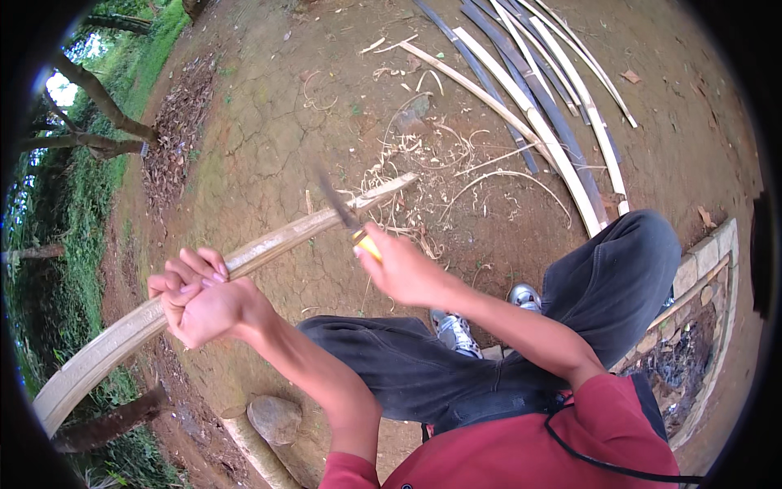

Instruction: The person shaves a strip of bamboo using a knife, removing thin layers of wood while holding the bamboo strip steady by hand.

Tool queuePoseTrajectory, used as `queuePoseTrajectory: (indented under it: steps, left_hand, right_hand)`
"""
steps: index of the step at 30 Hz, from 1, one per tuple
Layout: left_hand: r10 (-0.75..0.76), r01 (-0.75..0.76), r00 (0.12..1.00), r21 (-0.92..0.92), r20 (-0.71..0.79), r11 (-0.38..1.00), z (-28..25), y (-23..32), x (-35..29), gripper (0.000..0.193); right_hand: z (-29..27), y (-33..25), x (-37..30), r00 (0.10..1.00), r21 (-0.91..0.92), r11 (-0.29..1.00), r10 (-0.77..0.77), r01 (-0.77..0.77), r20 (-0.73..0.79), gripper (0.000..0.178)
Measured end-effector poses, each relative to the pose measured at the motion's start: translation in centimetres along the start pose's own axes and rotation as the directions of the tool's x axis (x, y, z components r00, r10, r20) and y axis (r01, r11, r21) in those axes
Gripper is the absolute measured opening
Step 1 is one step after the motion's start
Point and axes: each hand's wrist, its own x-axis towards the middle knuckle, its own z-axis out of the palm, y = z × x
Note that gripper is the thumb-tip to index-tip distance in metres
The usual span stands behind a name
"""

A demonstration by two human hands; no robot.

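Note:
My left hand [204, 297] is wrapped round a long, pale strip of split wood or bamboo [285, 241]. The strip runs from the lower left edge up to a narrower, whittled end near the middle. In my right hand [407, 267] is a knife [371, 244] with a yellow handle and a dark blade. The blade points up and away, slightly blurred, and crosses the strip short of its far end. Whether its edge touches the wood I cannot tell. Curled shavings [436, 155] lie on the ground beyond the strip's tip.
Several long pale and dark strips [529, 106] lie on the bare earth at the far right. A brick-edged pit [692, 359] with dark debris is at my right. Near my left side are a stone [274, 419] and a log [259, 452]. Tree branches [102, 102] stand at the left.

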Motion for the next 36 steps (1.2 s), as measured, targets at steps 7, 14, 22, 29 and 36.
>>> queuePoseTrajectory:
  steps: [7,14,22,29,36]
  left_hand:
    - [-0.058,0.060,0.998,-0.090,0.029,0.994,0.3,1.0,-1.0,0.014]
    - [-0.021,0.022,1.000,-0.022,0.011,1.000,-0.4,0.7,-0.3,0.015]
    - [-0.010,0.018,0.997,-0.099,0.071,0.995,-0.7,-0.1,0.1,0.013]
    - [-0.066,0.066,0.998,-0.040,-0.002,0.997,-0.3,-0.4,1.1,0.014]
    - [-0.008,0.010,0.999,-0.029,0.039,1.000,-1.5,-0.6,0.8,0.015]
  right_hand:
    - [2.6,-0.4,-1.6,0.955,-0.517,0.846,-0.249,0.132,-0.163,0.014]
    - [-1.7,6.8,3.7,0.992,-0.344,0.938,-0.076,0.037,-0.100,0.024]
    - [1.6,0.7,-0.4,0.990,-0.338,0.940,-0.084,0.040,-0.116,0.018]
    - [2.2,11.1,4.9,0.937,-0.596,0.785,-0.059,-0.169,-0.343,0.018]
    - [1.3,3.3,2.0,0.989,-0.166,0.984,0.044,-0.067,-0.139,0.020]
